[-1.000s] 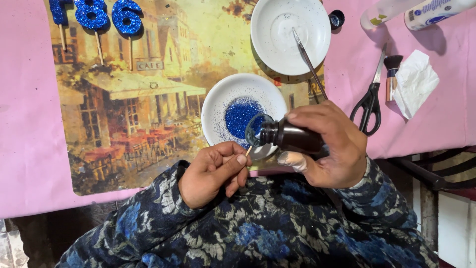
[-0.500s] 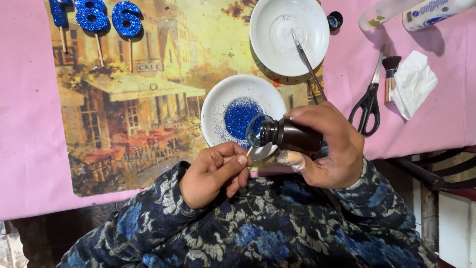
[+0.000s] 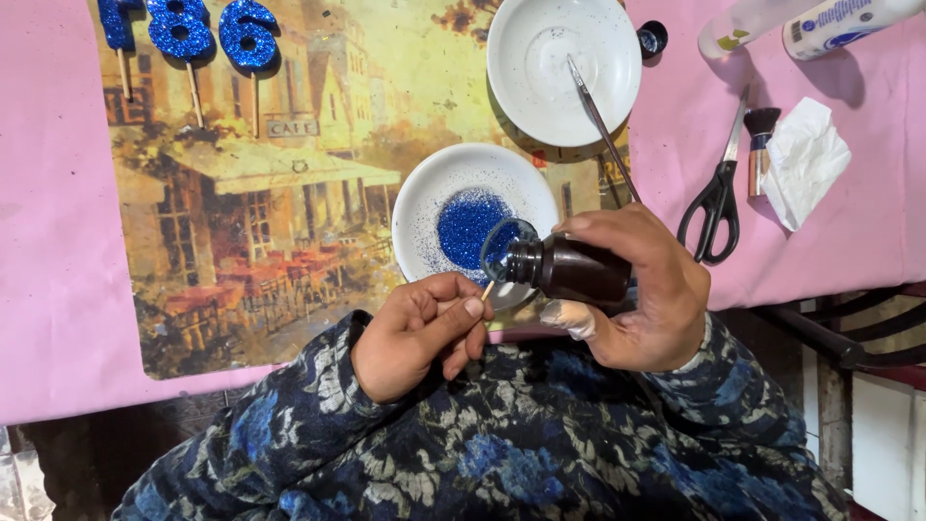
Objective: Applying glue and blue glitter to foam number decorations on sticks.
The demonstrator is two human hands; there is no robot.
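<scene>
Head view: right hand (image 3: 644, 294) fingers clamped on smooth dark bottle (image 3: 571, 270), left hand (image 3: 417, 333) fingers pinching thin wooden stick (image 3: 487, 288).

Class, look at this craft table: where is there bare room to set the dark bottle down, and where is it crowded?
Free: the pink cloth left of the picture mat, and the mat's middle. Crowded: the glitter plate, white plate, scissors and tissue at right.

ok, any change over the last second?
Almost none. The right hand still holds the dark bottle tilted over the glitter plate; the left hand still pinches a thin stick at the bottle's mouth. Both hands shifted only slightly. The upper plate, scissors and glitter numbers stayed put.
</scene>
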